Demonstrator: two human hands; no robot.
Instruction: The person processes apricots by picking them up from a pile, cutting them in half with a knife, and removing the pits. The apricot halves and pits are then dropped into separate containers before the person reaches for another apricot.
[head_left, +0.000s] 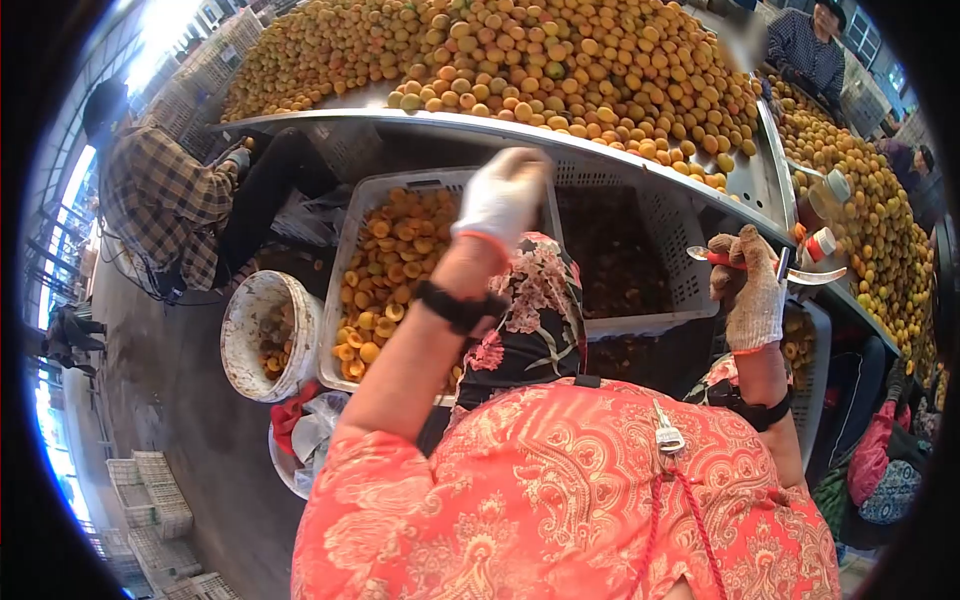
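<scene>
My left hand (503,196), in a white glove, is raised over the top edge of the crate of halved orange fruit (395,255). Its fingers are smeared by motion, and whether it holds anything is hidden. On the right, my gloved right hand (752,295) is closed around a red-handled knife (722,260); curved metal shows on either side of the fingers. Beyond both hands, a big heap of whole orange fruit (560,60) lies on a metal-edged table (470,118). Between the hands stands a white crate (690,260) with dark contents that I cannot make out.
A stained white bucket (237,335) with some fruit stands left of the fruit crate. A person in a checked shirt (165,185) sits at the left. Jars (825,190) stand on the table's right part. Another person (805,50) is at the far right. Stacked crates (150,495) are at lower left.
</scene>
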